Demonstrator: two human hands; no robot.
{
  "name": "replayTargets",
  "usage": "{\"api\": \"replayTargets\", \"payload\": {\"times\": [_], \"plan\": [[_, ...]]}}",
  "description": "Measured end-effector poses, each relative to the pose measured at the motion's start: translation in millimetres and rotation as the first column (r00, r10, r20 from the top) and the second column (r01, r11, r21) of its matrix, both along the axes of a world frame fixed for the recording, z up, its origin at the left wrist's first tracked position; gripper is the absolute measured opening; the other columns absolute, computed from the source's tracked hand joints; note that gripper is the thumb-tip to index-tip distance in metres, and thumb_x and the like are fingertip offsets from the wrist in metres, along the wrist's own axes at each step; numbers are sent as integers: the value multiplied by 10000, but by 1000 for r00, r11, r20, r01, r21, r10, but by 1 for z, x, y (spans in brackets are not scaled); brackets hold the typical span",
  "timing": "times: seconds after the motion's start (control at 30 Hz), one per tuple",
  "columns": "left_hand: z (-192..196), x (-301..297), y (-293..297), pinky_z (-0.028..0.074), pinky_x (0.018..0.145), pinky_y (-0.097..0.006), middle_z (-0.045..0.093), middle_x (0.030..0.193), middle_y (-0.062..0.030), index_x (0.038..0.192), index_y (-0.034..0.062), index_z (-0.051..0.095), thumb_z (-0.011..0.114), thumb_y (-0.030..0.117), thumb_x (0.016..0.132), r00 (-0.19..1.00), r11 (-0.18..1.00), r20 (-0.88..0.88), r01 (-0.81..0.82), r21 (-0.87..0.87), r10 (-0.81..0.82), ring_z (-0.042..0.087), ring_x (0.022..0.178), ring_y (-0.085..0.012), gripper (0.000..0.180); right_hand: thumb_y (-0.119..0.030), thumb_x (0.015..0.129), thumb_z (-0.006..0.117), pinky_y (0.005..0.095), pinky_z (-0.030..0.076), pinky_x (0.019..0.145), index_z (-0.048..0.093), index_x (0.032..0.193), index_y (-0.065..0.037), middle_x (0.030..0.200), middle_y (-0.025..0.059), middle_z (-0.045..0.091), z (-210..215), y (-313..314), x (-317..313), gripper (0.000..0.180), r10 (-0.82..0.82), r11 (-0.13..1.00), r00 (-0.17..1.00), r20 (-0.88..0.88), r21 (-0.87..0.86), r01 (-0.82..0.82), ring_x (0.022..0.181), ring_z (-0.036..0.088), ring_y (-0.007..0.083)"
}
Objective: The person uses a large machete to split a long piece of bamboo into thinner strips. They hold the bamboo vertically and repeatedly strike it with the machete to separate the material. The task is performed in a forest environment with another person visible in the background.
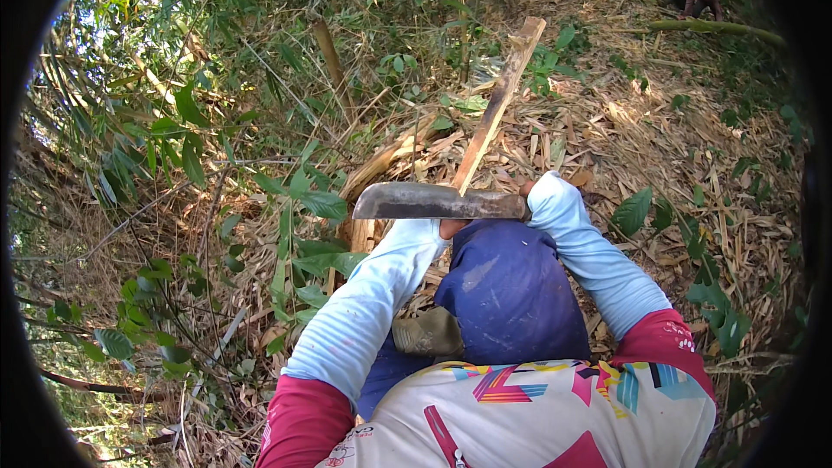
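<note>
Splitting calls for control: the right hand (pixel 527 195) is clamped on the knife (pixel 433 202), blade across the stick (pixel 496 108). Below the knife, the left hand (pixel 451 227) grips the stick's foot, mostly hidden; keep it steady.

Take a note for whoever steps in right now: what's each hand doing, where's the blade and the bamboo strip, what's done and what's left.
Right hand: gripping the handle end of the broad blade, held level above the knee.
Left hand: mostly hidden under the blade; its grip cannot be seen.
Bamboo strip: angled up and away, its lower end at the blade's edge.
Done: blade set on the strip.
Left: the strip appears uncut.
</note>
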State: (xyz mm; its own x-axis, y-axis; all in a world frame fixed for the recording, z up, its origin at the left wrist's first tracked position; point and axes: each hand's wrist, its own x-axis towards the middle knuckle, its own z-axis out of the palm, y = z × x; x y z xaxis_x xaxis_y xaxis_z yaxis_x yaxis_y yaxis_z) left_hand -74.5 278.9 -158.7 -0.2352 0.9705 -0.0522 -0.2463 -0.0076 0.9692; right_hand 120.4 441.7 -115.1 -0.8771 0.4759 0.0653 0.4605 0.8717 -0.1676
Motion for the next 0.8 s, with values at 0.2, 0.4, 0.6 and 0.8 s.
{"api": "replayTargets", "payload": {"times": [0.2, 0.4, 0.6, 0.8], "plan": [[-18, -2, 5, 507, 791, -289, 620, 963, -86, 1095, 30, 552, 596, 242, 920, 789, 992, 610, -1, 128, -78, 618, 903, -189, 278, -270, 650, 714, 429, 508, 644, 667, 912, -130, 728, 168, 596, -9, 5, -1, 300, 57, 996, 996, -67, 74, -52, 723, 632, 349], [-15, 15, -16, 487, 835, -293, 619, 1022, -76, 1195, 34, 490, 728, 242, 837, 889, 972, -400, -178, 152, 225, 607, 940, -171, 477, -234, 651, 697, 415, 519, 654, 663, 889, -123, 729, 173, 610, -16, 4, -3, 265, 75, 989, 993, -91, 137, -62, 708, 629, 355], [-46, 18, -18, 419, 976, -341, 563, 1148, -128, 1265, 17, 429, 578, 338, 916, 922, 977, 348, -203, 65, 169, 547, 1081, -226, 497, -281, 672, 696, 384, 525, 672, 677, 918, -147, 726, 141, 631, -16, 15, -4, 281, 158, 978, 987, 7, 136, -158, 698, 639, 332], [-44, 1, 21, 311, 1124, -411, 446, 1345, -239, 1350, -77, 337, 425, 403, 988, 102, 916, 938, 274, 293, -330, 442, 1257, -320, 607, -229, 702, 591, 435, 484, 597, 611, 748, -163, 583, 37, 574, -5, 5, -10, 84, 186, 890, 980, -73, 436, -136, 580, 618, 238]]}}
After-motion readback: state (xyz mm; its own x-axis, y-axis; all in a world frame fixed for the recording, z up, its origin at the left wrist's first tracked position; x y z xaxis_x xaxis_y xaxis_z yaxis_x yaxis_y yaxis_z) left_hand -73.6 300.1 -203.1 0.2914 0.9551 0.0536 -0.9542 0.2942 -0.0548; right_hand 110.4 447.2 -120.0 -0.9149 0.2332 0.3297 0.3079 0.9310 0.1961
